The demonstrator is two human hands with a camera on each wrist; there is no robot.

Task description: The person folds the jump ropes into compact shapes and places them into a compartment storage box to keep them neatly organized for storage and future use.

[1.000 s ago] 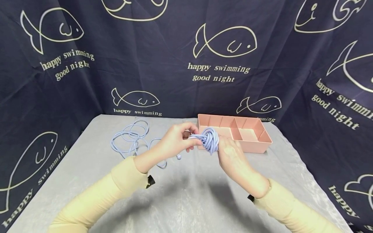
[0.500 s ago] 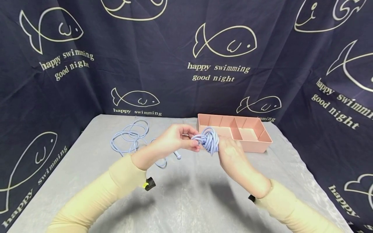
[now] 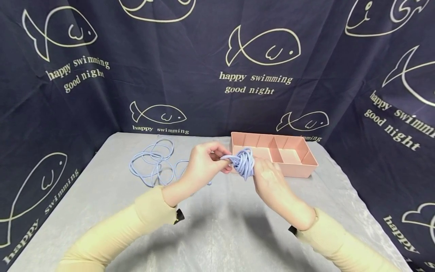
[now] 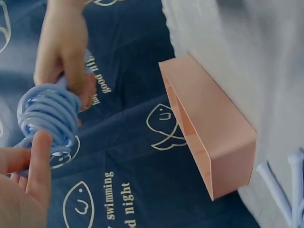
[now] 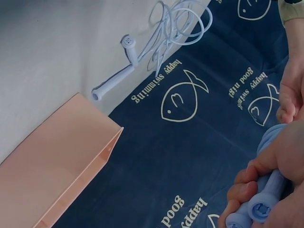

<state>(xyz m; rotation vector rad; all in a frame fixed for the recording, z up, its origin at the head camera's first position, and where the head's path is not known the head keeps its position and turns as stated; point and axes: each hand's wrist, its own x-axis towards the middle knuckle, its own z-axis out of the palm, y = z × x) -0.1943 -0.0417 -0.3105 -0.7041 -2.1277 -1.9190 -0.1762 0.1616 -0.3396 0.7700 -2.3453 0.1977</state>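
A light blue jump rope (image 3: 245, 164) is wound in a thick bundle and held up above the table. My right hand (image 3: 272, 179) grips its two handles (image 5: 262, 207), whose ends stick out of the fist in the right wrist view. With thumb and fingers, my left hand (image 3: 205, 160) pinches a loop of cord at the bundle's left side. In the left wrist view the coils (image 4: 50, 111) lie tightly side by side between both hands. A second light blue jump rope (image 3: 154, 158) lies loosely looped on the table at the left, partly behind my left arm.
A pink divided box (image 3: 295, 170) stands at the table's back right, just behind my right hand. The second rope's handles (image 5: 114, 81) lie on the grey tablecloth (image 3: 210, 241). A dark blue fish-print curtain (image 3: 204, 68) encloses the back and sides.
My left hand shifts slightly, its thumb and fingers moving away and back over the cord loop beside the bundle. My right hand stays nearly still, keeping its grip.
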